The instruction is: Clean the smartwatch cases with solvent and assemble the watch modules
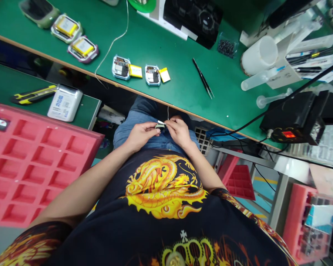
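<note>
Over my lap, my left hand pinches a small greenish device between thumb and fingers. My right hand is closed on a small white piece at the device's upper right edge; its exact shape is too small to tell. On the green bench beyond my hands lie two opened light-blue devices, one on the left and one on the right, each with a yellow battery beside it. Black tweezers rest farther right on the bench.
Two devices with yellow batteries stand at the bench's left. A pink foam tray is at the left, near a yellow cutter and white box. At the right are a black station, its cable and a white cup.
</note>
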### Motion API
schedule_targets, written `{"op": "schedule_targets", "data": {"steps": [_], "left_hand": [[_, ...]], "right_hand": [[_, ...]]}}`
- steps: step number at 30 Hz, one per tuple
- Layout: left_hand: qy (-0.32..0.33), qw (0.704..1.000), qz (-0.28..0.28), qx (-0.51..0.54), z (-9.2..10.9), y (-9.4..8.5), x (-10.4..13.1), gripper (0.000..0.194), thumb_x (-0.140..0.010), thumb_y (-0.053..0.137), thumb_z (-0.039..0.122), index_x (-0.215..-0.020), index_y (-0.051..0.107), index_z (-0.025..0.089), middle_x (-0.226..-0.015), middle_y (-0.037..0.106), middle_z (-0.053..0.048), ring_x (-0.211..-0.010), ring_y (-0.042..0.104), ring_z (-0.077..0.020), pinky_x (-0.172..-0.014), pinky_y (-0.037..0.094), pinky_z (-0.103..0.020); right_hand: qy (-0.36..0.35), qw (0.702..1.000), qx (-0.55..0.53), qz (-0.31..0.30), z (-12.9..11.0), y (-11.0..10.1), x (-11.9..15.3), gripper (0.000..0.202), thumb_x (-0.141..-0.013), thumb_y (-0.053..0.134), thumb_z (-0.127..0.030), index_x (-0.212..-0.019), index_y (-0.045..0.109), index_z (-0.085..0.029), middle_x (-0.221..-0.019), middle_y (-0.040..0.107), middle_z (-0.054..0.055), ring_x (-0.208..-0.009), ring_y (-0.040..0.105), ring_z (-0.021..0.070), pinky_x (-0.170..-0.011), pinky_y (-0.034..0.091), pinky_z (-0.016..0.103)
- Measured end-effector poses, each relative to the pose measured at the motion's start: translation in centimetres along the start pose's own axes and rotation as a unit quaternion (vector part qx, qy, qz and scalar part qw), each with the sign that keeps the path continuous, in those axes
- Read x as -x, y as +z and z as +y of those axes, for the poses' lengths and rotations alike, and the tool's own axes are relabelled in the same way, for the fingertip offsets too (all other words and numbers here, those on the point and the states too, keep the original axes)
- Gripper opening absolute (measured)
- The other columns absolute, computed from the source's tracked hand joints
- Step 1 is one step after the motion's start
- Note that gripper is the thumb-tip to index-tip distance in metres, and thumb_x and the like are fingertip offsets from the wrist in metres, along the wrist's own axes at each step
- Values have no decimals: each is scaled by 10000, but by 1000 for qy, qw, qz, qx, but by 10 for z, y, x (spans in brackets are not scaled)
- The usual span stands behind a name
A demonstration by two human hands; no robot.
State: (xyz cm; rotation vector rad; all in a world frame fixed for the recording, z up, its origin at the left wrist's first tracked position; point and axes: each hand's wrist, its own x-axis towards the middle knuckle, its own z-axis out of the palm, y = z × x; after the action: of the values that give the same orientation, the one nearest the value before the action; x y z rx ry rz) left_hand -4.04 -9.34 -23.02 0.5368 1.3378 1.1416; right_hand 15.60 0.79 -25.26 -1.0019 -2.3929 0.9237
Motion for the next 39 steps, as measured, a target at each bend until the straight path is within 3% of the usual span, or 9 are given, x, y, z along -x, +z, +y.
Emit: {"op": "schedule_targets", "data": {"steps": [8,11,13,16,24,36,39], "left_hand": [[25,999,-3,-33,-2,0,1,471,-738,961,469,-1076,856,158,-968,813,-84,-833,733,-201,-861,588,-332],[-12,1000,11,22,-8,1,-4,527,-691,997,465,-1075,849,135,-918,809,-89,-793,730,-191,-848,603,-335],[-37,996,23,75,-12,1,-9,555,-635,1031,451,-1039,841,122,-907,805,-93,-774,737,-187,-837,618,-343],[-56,990,36,128,-16,2,-16,533,-582,1058,407,-961,824,115,-912,797,-96,-793,758,-194,-835,635,-350],[-57,990,23,123,-21,12,-30,515,-592,1052,382,-978,836,118,-966,803,-101,-811,730,-162,-758,621,-290],[-40,992,52,105,-23,13,-31,450,-595,1051,382,-898,829,133,-880,780,-62,-778,732,-176,-725,644,-311],[-34,994,52,94,-25,13,-32,435,-601,1044,390,-884,844,126,-890,792,-86,-780,740,-187,-707,640,-305]], "right_hand": [[-13,1000,-4,20,4,3,3,333,-1100,521,-293,-1234,818,-224,-1134,712,126,-1082,661,230,-958,525,346],[43,997,-28,50,6,10,4,349,-1070,556,-278,-1346,756,-207,-1148,749,118,-1032,684,221,-969,540,357],[104,991,-64,61,5,16,5,301,-1042,591,-298,-1262,766,-190,-1070,769,96,-918,688,198,-903,560,341],[167,972,-157,48,4,28,6,246,-990,654,-368,-1090,781,-183,-990,756,70,-810,672,160,-793,571,297],[209,897,-387,38,15,51,7,383,-866,802,-503,-1081,821,-186,-995,797,61,-842,751,171,-817,600,291],[287,839,-462,16,17,44,2,346,-731,892,-465,-820,794,-145,-664,717,8,-592,604,109,-561,458,225],[294,818,-494,3,18,43,2,360,-714,905,-464,-865,810,-151,-696,733,12,-620,625,115,-562,473,218]]}}
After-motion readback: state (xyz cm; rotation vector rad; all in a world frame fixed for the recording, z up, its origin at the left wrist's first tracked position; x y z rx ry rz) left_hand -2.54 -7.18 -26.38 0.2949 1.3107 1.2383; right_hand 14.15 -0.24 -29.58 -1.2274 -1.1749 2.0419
